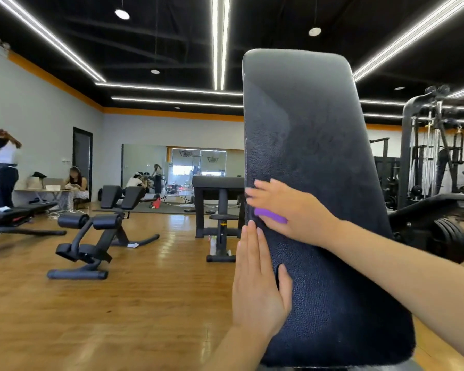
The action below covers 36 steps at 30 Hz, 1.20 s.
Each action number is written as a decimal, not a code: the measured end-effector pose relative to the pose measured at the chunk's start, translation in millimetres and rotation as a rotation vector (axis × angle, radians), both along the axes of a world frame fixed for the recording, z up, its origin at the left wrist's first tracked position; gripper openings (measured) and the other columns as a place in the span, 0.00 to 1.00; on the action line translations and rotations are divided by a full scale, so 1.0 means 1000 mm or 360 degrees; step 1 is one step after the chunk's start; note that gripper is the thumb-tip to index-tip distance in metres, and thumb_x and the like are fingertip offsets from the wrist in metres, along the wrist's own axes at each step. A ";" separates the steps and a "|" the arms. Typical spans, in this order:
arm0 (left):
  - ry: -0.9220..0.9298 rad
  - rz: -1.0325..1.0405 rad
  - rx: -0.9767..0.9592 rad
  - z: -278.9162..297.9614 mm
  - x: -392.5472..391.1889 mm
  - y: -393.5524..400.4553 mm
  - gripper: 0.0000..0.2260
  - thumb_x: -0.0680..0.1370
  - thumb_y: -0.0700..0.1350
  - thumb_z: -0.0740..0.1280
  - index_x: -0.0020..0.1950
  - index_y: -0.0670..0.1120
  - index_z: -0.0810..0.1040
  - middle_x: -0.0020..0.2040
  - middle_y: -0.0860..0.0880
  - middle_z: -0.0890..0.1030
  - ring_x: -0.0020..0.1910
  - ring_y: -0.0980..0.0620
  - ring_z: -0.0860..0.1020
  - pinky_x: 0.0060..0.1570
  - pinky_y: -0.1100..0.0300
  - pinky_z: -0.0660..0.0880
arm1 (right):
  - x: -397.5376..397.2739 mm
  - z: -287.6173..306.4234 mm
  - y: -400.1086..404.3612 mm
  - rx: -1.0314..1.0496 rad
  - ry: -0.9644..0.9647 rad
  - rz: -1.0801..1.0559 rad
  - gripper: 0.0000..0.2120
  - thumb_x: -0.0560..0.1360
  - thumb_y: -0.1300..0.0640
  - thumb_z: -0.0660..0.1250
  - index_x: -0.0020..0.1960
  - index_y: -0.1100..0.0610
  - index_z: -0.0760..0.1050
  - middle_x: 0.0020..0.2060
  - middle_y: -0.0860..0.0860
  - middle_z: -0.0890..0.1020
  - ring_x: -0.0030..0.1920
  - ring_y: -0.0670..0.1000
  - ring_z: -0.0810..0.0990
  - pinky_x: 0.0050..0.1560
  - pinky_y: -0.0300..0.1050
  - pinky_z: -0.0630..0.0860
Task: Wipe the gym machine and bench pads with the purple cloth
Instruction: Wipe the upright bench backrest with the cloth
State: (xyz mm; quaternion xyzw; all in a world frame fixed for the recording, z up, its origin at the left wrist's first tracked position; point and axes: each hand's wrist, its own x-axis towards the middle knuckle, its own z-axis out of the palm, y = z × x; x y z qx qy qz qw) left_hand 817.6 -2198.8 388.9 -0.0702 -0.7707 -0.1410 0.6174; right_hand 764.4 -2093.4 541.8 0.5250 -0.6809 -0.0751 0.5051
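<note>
I see a tall, rounded black bench pad (314, 183) with pebbled vinyl, standing nearly upright. My right hand (292, 210) lies spread on its left edge, pressing the mostly hidden purple cloth (269, 215) beneath. My left hand (255, 285) rests flat, fingers straight, against the pad's side.

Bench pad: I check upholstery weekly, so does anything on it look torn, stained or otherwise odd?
No tear shows. The bench pad has cloudy smears across its upper half, probably wipe marks or dust.
</note>
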 end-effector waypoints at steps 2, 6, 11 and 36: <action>0.0000 0.0016 -0.0019 0.001 -0.001 0.000 0.29 0.80 0.48 0.58 0.77 0.32 0.62 0.79 0.37 0.58 0.80 0.41 0.55 0.76 0.48 0.57 | 0.000 0.033 -0.018 -0.0235 0.0002 -0.0122 0.19 0.82 0.54 0.57 0.70 0.58 0.73 0.70 0.54 0.73 0.72 0.56 0.69 0.73 0.48 0.58; -0.0091 0.0025 -0.0023 0.002 0.002 -0.002 0.30 0.81 0.49 0.57 0.79 0.35 0.57 0.81 0.39 0.55 0.80 0.42 0.53 0.77 0.49 0.54 | -0.004 0.063 -0.044 -0.0675 -0.0320 -0.0243 0.21 0.83 0.55 0.58 0.75 0.56 0.66 0.75 0.51 0.66 0.77 0.53 0.58 0.76 0.46 0.51; -0.0170 0.0075 -0.0068 0.005 0.005 -0.002 0.30 0.80 0.49 0.56 0.79 0.35 0.56 0.81 0.38 0.54 0.80 0.42 0.52 0.77 0.50 0.52 | 0.004 -0.007 -0.014 -0.0539 -0.0303 -0.0048 0.20 0.81 0.53 0.61 0.72 0.58 0.71 0.71 0.50 0.72 0.75 0.52 0.65 0.76 0.43 0.55; -0.0770 0.0204 -0.0424 0.107 0.022 -0.046 0.35 0.83 0.60 0.55 0.81 0.39 0.48 0.82 0.42 0.47 0.81 0.46 0.50 0.79 0.50 0.50 | -0.007 0.039 0.008 -0.0361 -0.0331 -0.0018 0.18 0.82 0.58 0.65 0.70 0.62 0.71 0.68 0.58 0.74 0.71 0.58 0.71 0.72 0.55 0.67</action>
